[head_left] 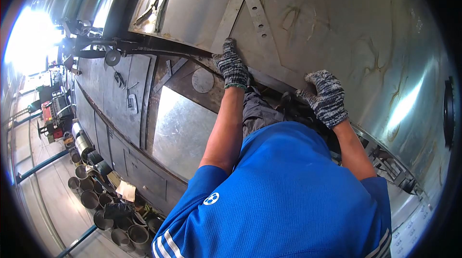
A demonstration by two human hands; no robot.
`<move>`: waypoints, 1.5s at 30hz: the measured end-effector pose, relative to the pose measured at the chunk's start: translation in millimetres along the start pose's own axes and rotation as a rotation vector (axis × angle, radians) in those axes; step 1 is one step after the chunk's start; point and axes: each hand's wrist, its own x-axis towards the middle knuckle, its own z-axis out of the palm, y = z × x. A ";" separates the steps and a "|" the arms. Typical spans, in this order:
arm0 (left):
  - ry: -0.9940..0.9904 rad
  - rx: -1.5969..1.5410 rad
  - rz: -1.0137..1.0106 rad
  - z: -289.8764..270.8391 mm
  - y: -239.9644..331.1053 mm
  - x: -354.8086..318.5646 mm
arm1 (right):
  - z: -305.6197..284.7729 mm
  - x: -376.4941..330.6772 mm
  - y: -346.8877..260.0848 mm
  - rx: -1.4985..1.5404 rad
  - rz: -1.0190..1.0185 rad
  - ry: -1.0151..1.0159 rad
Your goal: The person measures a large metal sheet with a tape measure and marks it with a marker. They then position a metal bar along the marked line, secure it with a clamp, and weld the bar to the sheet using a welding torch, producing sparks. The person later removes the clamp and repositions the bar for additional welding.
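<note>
A flat grey metal triangle frame (pixel 263 27), with a few round holes in one bar, lies on a large sheet of metal (pixel 337 22). My left hand (pixel 233 65), in a black-and-white knit glove, is closed on its near left corner, with fingertips on top. At the near right corner my right hand (pixel 329 98), gloved the same way, is curled with thumb and fingers bent toward the frame's end. The frame's near bar runs along the sheet's front edge between the hands. Parts of both grips are hidden by the gloves.
Locking pliers (pixel 155 10) lie on the sheet at upper left. Left of me a workbench (pixel 107 85) carries a clamp (pixel 132 103), a round metal disc (pixel 203 80) and a shiny square plate (pixel 182 130). Several round metal pipes (pixel 90 199) stand on the floor at lower left.
</note>
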 end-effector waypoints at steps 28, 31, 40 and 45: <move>-0.292 -0.045 0.472 -20.1 -81.2 47.5 | 3.7 -25.5 33.8 -0.089 0.111 -0.119; -0.304 0.006 0.494 -30.3 -58.2 37.6 | 12.1 -24.0 18.9 -0.140 0.058 -0.027; -0.226 0.177 0.712 -11.2 -116.0 75.2 | 45.6 -4.2 -2.2 -0.155 0.023 0.061; -0.244 0.066 0.688 6.1 -118.4 73.8 | 42.0 -7.1 1.9 -0.131 -0.046 0.142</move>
